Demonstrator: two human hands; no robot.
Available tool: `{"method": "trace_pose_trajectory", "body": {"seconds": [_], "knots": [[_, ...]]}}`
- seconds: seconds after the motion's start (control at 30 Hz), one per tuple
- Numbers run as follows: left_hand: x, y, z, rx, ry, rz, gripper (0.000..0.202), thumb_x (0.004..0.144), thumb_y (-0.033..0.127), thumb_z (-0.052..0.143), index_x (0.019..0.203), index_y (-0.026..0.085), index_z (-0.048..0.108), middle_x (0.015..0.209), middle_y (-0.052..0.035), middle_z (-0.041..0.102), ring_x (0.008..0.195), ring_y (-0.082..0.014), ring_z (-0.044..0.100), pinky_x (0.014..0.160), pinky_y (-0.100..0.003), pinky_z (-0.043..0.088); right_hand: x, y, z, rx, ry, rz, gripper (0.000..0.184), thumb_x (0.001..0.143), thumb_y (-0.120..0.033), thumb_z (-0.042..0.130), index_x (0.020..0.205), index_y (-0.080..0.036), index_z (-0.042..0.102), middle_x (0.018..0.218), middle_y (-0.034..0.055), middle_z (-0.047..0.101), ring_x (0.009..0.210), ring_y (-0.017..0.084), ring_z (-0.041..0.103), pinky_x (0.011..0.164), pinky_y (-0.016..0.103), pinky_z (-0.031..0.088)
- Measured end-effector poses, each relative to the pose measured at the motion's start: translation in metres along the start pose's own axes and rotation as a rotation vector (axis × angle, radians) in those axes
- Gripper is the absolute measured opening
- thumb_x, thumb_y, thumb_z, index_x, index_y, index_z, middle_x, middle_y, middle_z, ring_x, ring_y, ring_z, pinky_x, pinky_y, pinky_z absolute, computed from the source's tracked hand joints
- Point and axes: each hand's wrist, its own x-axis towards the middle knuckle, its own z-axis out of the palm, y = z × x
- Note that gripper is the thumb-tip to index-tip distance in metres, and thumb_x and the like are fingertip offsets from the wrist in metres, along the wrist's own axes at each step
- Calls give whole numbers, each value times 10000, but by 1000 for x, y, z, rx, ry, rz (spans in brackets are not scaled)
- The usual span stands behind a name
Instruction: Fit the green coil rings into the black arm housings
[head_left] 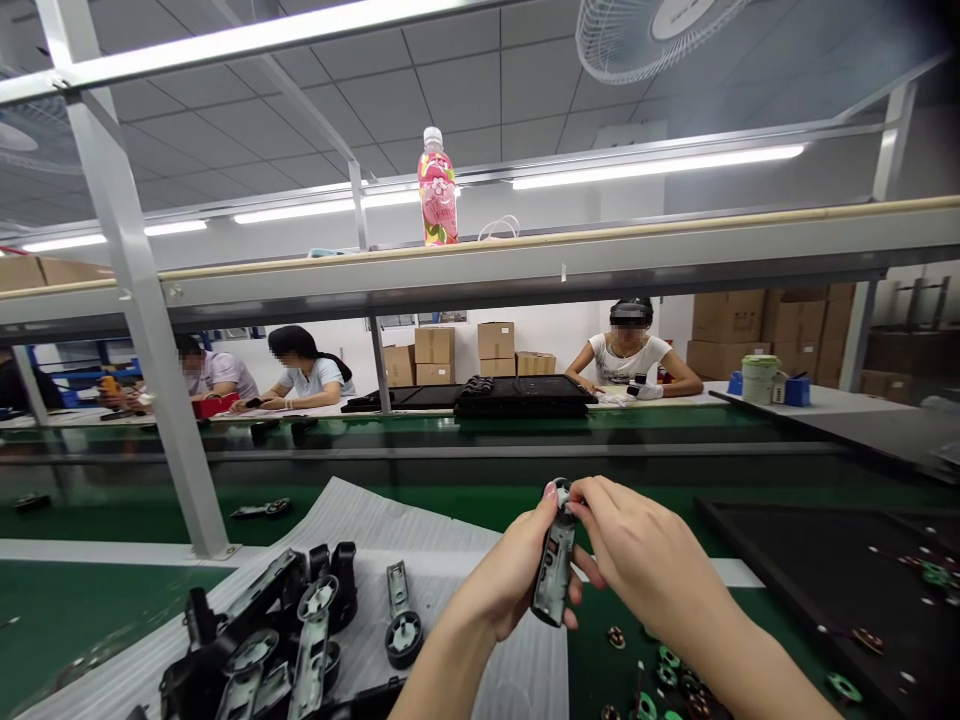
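I'm getting a bright feed: fluorescent ceiling tubes [652, 168] light the room from twelve o'clock, glare streaks the glossy green conveyor belt [420, 470], and the wide lens bows the steel uprights [142, 300] toward nine o'clock.

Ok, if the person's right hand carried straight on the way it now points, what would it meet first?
The dark plastic housing held in the left hand: the right hand's fingertips are touching its top end, so nothing lies between them.

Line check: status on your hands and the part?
Left hand and right hand both on a dark plastic housing, upright. More housings on foam sheet to left. Black tray to right.
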Motion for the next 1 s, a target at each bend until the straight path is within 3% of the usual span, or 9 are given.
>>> {"method": "trace_pose_trajectory", "body": {"seconds": [0.33, 0.67, 1.0], "knots": [[5, -6, 6, 15, 120, 28, 582, 824, 714, 320, 1068, 190, 381, 608, -6, 613, 379, -74, 440, 374, -178, 416, 5, 5, 3, 204, -32, 66, 165, 921, -159, 365, 808, -222, 468, 737, 17, 593, 609, 166, 579, 536, 269, 421], [6, -11, 4, 7, 148, 66, 536, 787, 722, 396, 937, 207, 376, 588, 35, 592, 335, -72, 455, 378, -181, 318, 0, -3, 9, 77, -68, -63, 190, 776, -14, 433, 802, -199, 462, 736, 28, 558, 660, 202, 565, 553, 309, 406], [10, -12, 2, -43, 124, 40, 501, 838, 673, 368, 1013, 205, 385, 540, 36, 571, 370, -75, 458, 420, -171, 339, 6, 9, 8, 139, -13, 29, 194, 888, -88, 369, 781, -216, 468, 706, 22, 576, 605, 180, 584, 528, 287, 414]]}}
